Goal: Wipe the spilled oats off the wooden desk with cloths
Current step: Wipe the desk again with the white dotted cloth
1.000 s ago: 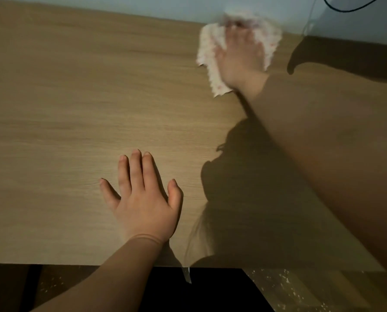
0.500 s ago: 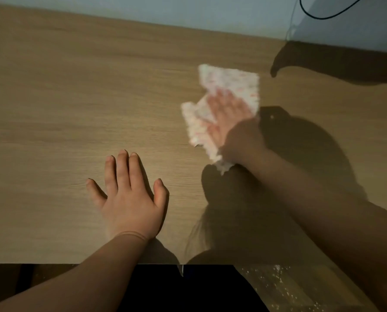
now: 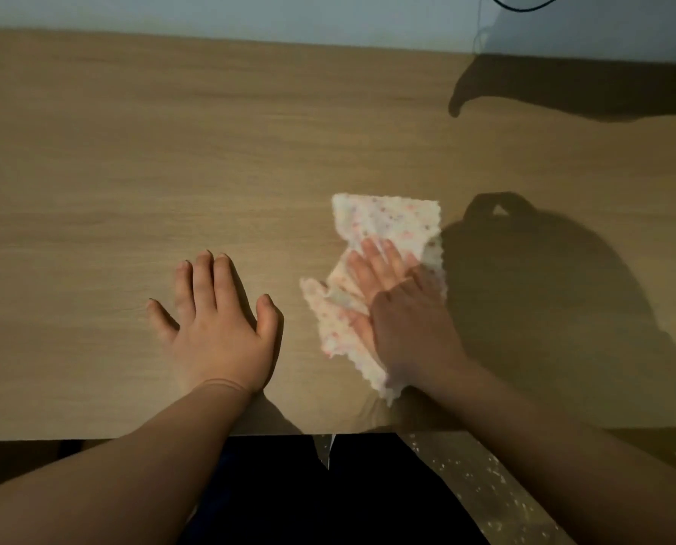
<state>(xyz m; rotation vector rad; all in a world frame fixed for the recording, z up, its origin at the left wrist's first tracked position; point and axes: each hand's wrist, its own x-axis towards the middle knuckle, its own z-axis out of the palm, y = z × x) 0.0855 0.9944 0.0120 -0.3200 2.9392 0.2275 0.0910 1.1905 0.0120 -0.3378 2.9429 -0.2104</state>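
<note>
Near the front edge of the wooden desk (image 3: 131, 171), right of its middle, a white cloth (image 3: 387, 226) with small pink and red speckles lies crumpled on the surface, its far part spread fairly flat and its near part bunched into folds with a scalloped hem. The right hand (image 3: 403, 312) presses palm-down on the cloth, fingers stretched out and close together, flat rather than clenched, covering the cloth's right and near portion. Just to the left, apart from the cloth, the left hand (image 3: 218, 320) rests flat on bare wood with fingers extended and the thumb splayed toward the cloth, holding nothing. Both forearms reach in over the front edge. Below that edge, at the lower right, pale specks that look like oats (image 3: 485, 481) are scattered on the floor (image 3: 525, 517). Along the back edge runs a pale wall (image 3: 249, 13), with a dark cable (image 3: 525, 7) looping at the far right corner.
</note>
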